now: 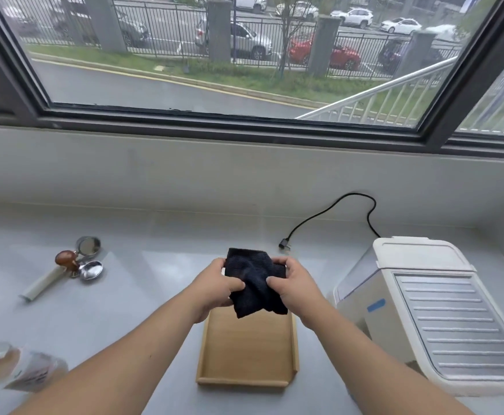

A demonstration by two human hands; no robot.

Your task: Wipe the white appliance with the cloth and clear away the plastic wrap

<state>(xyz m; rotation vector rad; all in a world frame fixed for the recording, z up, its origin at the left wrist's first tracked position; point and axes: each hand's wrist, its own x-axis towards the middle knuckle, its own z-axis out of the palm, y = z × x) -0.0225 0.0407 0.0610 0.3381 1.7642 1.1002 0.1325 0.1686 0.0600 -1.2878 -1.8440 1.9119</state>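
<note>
Near the middle, left grip (215,292) and right grip (294,290) pinch the dark cloth (252,280), hiding the far end of the tray (244,357); the white appliance (430,310) at right is cut off.

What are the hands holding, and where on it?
The dark cloth, held above the wooden tray: the left hand grips its left side, the right hand its right side.
</note>
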